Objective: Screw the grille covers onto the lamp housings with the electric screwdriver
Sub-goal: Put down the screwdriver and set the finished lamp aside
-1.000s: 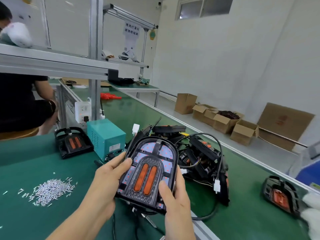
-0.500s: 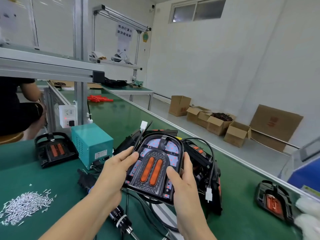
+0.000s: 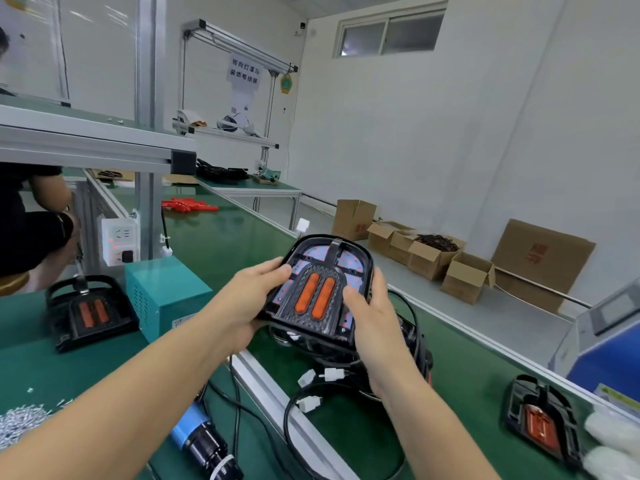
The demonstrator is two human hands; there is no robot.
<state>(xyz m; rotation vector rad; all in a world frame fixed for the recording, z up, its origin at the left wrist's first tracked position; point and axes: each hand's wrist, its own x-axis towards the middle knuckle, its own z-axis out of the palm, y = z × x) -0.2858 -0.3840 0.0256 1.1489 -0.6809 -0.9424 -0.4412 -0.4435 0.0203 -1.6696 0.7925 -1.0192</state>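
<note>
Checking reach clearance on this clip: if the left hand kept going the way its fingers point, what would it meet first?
The left hand already grips the lamp housing, fingers pointing right across it. Beyond that, probably the right hand; depth is unclear.

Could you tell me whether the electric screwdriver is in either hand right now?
No, it lies on the bench while both hands hold the lamp.

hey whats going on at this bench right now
A person is holding one lamp housing up over the green bench in both hands: the left hand grips its left edge, the right hand its right edge. The electric screwdriver lies untouched on the bench below, near a pile of screws. No screwing is under way at this moment.
</note>
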